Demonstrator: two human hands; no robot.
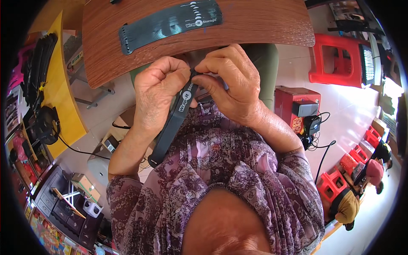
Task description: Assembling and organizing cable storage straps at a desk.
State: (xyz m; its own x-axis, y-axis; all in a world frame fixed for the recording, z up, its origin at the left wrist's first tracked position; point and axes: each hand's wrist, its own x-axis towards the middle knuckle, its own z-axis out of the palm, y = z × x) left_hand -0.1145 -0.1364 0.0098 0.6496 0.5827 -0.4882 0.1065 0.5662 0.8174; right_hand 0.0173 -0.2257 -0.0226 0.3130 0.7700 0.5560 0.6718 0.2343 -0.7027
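Note:
A black storage strap [173, 123] with white lettering slants in front of my chest, its lower end hanging loose near my left forearm. At the strap's upper end, the thumb and fingers of my left hand [157, 91] pinch it. My right hand [233, 83] grips the same end from the other side, fingertips close to those of the left. The exact fold or fastening between the fingertips is hidden. On the brown table [263, 25] beyond my hands lies a flat stack of similar black straps [170, 30], side by side.
The table's near edge runs just past my hands. To the right stand a red stool [340, 59] and a red box [297, 100] with a dark device and cables. A yellow table [63, 97] with black straps is at the left. Other people sit at the far right.

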